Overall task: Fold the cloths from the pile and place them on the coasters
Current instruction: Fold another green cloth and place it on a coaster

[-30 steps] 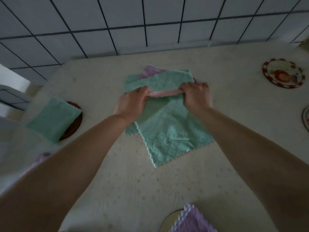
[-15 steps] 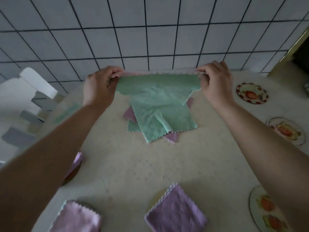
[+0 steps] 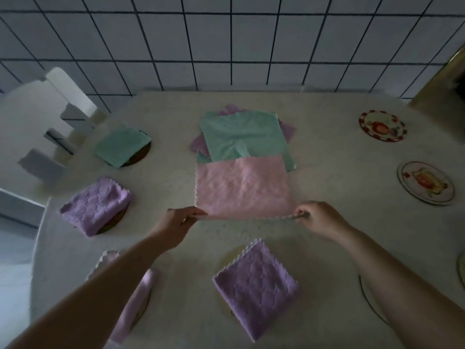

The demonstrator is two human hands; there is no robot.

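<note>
Both bare forearms reach out from the near edge, spread apart. The left hand (image 3: 180, 221) and right hand (image 3: 318, 219) are level with each other, each pinching a near corner of the pink scalloped microfibre cloth (image 3: 242, 188).

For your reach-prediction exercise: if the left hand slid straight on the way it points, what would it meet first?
The left hand points up and right, so it would first meet the pink cloth it already pinches, then probably the green cloth on the pile; depth is unclear.

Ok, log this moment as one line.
stage: spreading pink cloth flat | left hand: pinching near corner | right hand: pinching other near corner | pile: cloths left
</note>
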